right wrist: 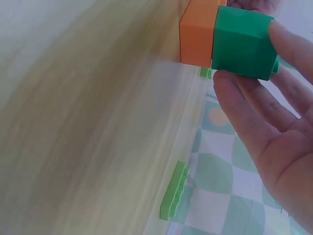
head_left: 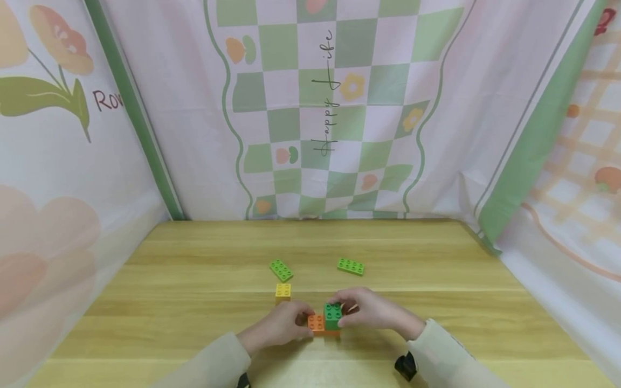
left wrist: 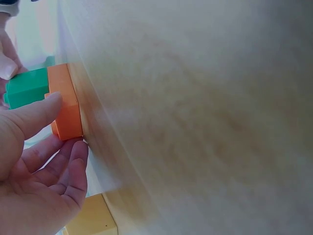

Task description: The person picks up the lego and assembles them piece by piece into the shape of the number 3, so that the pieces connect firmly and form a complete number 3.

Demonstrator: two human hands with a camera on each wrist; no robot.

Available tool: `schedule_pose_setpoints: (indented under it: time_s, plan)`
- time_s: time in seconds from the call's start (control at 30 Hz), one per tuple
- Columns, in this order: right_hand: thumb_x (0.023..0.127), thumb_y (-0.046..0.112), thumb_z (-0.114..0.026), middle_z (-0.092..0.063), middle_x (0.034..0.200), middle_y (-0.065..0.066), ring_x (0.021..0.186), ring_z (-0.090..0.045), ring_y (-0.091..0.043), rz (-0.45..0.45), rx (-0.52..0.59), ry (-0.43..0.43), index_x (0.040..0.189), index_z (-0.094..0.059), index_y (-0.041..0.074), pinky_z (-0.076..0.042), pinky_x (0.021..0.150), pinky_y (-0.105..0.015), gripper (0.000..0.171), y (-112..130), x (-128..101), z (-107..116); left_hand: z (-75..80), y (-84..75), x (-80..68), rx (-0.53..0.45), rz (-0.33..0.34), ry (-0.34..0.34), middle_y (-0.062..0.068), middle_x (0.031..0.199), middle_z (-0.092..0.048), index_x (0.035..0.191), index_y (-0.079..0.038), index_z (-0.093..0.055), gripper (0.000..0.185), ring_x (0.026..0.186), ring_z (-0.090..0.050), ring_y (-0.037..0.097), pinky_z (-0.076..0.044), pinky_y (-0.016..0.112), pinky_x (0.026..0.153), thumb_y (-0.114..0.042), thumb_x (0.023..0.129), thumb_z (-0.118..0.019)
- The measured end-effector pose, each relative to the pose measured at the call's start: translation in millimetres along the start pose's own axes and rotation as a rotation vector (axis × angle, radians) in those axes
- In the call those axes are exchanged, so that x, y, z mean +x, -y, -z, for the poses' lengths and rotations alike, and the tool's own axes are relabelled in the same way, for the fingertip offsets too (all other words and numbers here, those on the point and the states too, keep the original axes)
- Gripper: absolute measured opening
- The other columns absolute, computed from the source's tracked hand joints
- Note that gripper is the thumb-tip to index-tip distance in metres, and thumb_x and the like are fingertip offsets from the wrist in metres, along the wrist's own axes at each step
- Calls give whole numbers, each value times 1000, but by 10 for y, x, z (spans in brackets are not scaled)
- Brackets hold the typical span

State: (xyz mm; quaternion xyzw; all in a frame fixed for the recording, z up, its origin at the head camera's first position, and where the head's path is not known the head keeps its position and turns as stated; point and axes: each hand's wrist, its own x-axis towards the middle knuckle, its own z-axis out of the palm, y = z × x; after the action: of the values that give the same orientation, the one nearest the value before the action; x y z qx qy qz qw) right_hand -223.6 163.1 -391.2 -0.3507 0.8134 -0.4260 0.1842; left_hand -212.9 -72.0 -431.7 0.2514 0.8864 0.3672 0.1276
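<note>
Your left hand pinches the orange brick at desk centre. Your right hand grips the green brick, already seated on it. Yellow brick at 11 o'clock and two plates beyond lie unstacked.

Orange brick: flat rectangular studded plate, bright orange, lying flat on the wooden table near its front edge. Its left half shows open studs on top; its right half is covered. The left hand holds its left end, thumb on top and fingers against the side.

Dark green brick: square, four studs on top, taller than the orange plate. It sits upright on the right half of the orange brick, edges aligned, bottom face touching it. The right hand pinches it between thumb and fingers.
</note>
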Motion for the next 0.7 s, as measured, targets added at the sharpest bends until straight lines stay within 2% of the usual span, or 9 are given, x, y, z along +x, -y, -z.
schedule_pose_setpoints:
  time_s: [0.23,0.53,0.7]
  plan:
    - [82,10,-69,-60,109,-6,92,-58,-24,-16,-12,7,119,-57,-1,-49,79,-28,41,4,-4,7,-4,-8,-3,-24,7,9,-5,92,-61,103,-8,-65,31,81,-55,7,-47,24,72,-14,75,-75]
    - [83,15,-69,-58,114,-19,98,-57,-31,-3,-31,-14,124,-52,-2,-48,82,-39,47,46,-8,105,-10,-7,-8,-24,8,-5,-6,90,-61,103,-7,-65,31,79,-55,6,-47,24,70,-13,75,-75]
    - [83,15,-69,-57,113,-20,100,-55,-34,-4,-28,-33,125,-52,1,-47,84,-41,47,73,-9,172,-5,-5,-10,-22,-7,-8,-3,91,-62,103,-6,-65,31,79,-56,8,-47,24,71,-13,75,-75]
